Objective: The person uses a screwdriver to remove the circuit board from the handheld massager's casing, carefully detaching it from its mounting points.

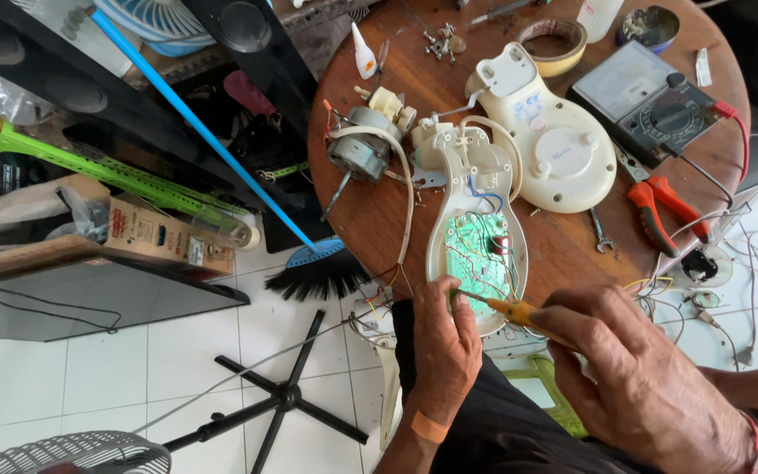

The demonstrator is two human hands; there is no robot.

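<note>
An opened cream plastic fan base (467,189) lies on the round wooden table (370,211), its green circuit board (475,250) and coloured wires exposed. My left hand (445,351) grips the near edge of this housing. My right hand (633,377) holds a yellow-handled screwdriver (519,312) with its tip pointing at the near edge of the circuit board. The matching cream cover (554,145) lies upside down to the right. A small electric motor (360,149) with a shaft and a cable rests to the left.
A black multimeter (651,101) with a red lead, orange-handled pliers (664,206), a tape roll (554,44), a glue bottle (363,53) and loose screws sit on the table. A blue-handled broom (221,149), a black stand (282,399), a fan grille (72,452) and boxes occupy the floor at left.
</note>
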